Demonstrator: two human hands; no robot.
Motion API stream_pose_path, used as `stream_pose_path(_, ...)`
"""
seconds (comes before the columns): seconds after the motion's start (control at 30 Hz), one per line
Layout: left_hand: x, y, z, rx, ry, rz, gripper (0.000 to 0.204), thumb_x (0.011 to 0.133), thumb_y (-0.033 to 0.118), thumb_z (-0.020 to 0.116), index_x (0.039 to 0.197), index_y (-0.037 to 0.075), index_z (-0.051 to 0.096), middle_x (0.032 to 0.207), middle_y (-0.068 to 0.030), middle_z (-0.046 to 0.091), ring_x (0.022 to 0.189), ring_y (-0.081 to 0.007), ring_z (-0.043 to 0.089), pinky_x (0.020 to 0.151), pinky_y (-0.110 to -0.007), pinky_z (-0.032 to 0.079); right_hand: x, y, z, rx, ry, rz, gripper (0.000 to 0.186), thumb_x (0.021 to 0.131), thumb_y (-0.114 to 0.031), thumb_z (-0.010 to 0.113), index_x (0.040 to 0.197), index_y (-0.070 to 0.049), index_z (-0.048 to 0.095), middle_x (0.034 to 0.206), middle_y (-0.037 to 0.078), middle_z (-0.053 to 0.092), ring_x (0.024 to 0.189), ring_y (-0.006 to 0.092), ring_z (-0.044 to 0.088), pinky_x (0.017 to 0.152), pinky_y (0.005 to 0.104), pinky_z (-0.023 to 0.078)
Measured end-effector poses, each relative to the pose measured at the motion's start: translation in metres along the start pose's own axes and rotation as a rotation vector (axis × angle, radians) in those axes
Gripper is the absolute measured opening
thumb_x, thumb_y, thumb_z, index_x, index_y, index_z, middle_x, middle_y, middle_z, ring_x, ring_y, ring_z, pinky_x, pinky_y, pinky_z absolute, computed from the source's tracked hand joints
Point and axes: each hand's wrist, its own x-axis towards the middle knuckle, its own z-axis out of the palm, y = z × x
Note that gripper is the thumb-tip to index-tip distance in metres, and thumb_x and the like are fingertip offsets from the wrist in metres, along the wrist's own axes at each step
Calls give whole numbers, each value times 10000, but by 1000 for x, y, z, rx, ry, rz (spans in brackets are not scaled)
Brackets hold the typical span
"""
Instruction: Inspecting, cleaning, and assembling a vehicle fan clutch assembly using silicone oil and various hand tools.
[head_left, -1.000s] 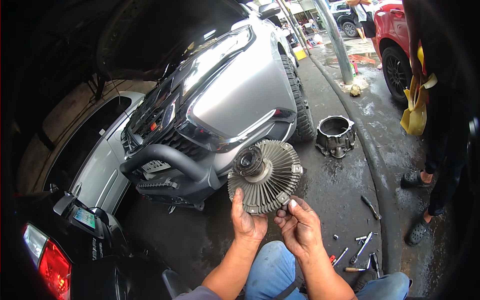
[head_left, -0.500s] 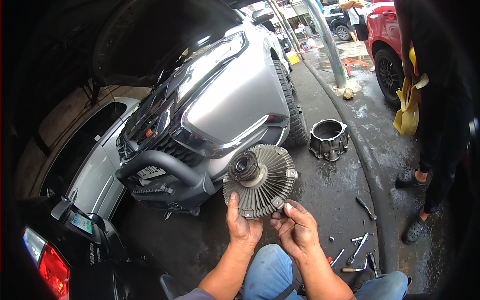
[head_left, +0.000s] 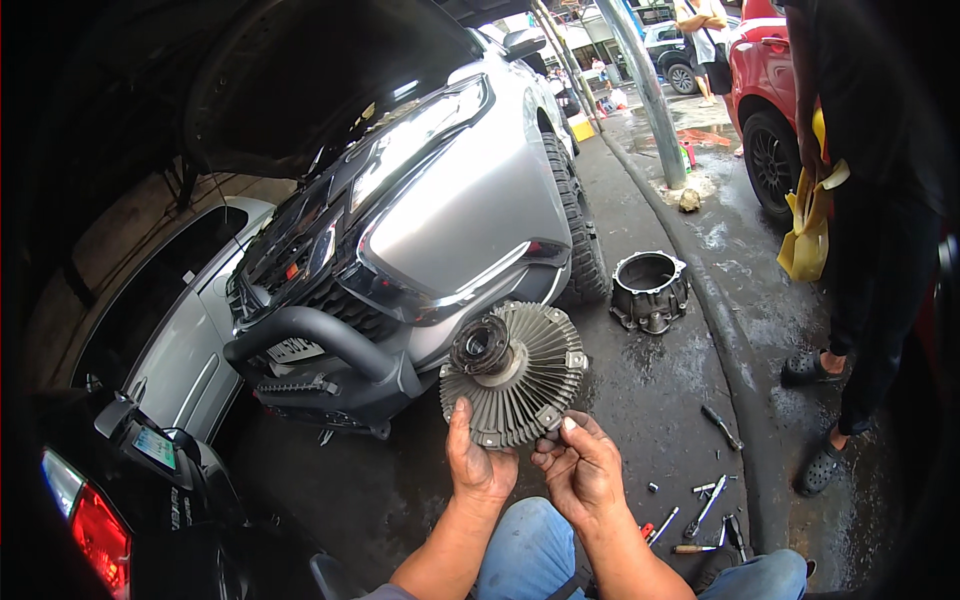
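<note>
A grey metal fan clutch [head_left: 520, 390], a round body with radial fins and a dark ringed hub, is held up in front of me, tilted with its hub to the upper left. My left hand [head_left: 480, 462] grips its lower edge, thumb on the finned side and fingers mostly hidden behind. At the lower right rim, beside a small mounting tab [head_left: 548, 418], the fingers of my right hand [head_left: 582, 470] are closed in a pinch. Whatever small thing may be between those fingertips is hidden.
A silver pickup [head_left: 450, 215] with raised hood and dark bull bar [head_left: 335, 335] stands ahead. On the ground are a round metal housing [head_left: 650, 300], a ratchet [head_left: 712, 495] and several hand tools. A person in dark clothes [head_left: 880, 250] holds something yellow [head_left: 805, 235] at right.
The view has shifted slightly, so the clutch and both hands sit a little lower and further left. My grip looks the same.
</note>
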Motion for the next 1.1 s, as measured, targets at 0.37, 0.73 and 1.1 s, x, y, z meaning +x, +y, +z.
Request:
stream_pose_path(0.37,-4,1,-2,-14,22,-6,523,967,388,475,1352,36,427,1253,-119,577,1111,-268,599,932,-428,518,-1,10,4,-112,72,-105,177,919,-127,634,1030,-49,520,846,69,619,691,174,615,607,323,542)
stream_pose_path(0.73,-6,1,-4,-8,6,-15,534,958,388,492,1351,33,426,1251,-123,575,1105,-275,602,924,-434,525,-2,12,8,-108,128,-122,200,928,-132,615,1065,-33,506,836,76,625,675,173,617,609,334,540)
stream_pose_path(1.1,-5,1,-6,5,7,-39,520,960,381,492,1349,41,432,1261,-112,573,1122,-266,591,930,-432,515,-4,8,7,-50,117,-78,243,921,-113,582,1114,-25,464,844,99,638,635,189,617,597,357,538)
